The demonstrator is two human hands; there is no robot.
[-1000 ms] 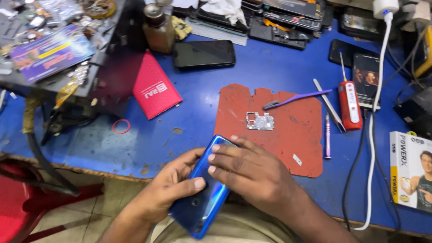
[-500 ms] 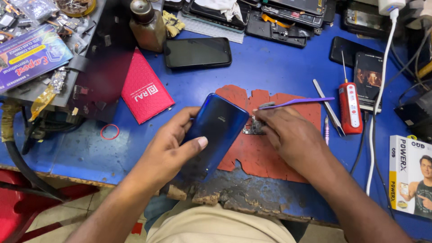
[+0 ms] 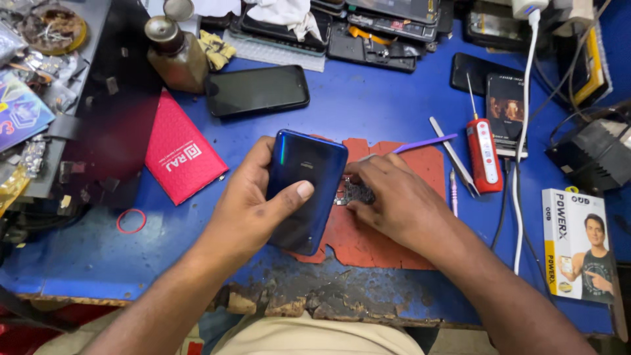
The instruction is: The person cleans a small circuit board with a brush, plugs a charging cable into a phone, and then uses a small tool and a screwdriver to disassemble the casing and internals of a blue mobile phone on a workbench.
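Head view: my left hand is gripping the blue phone back-up over the red mat's left edge. My right hand is pinching a small circuit board on the mat. Farther left, a capped brown bottle is standing; I cannot tell its contents.

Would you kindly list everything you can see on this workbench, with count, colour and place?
Glossy blue phone: one, blue, held in the left hand above the mat.
Small circuit board: one, grey, on the mat under the right fingers.
Worn red work mat: one, red, bench centre.
Black phone: one, lying face up, behind the hands.
Red flat packet: one, left of centre.
Red pen-shaped tool: one, right side.
Purple pry tool: one, at the mat's far edge.
Brown bottle: one, far left.
White cable: one, right.
Left hand: grips the phone.
Right hand: on the board.
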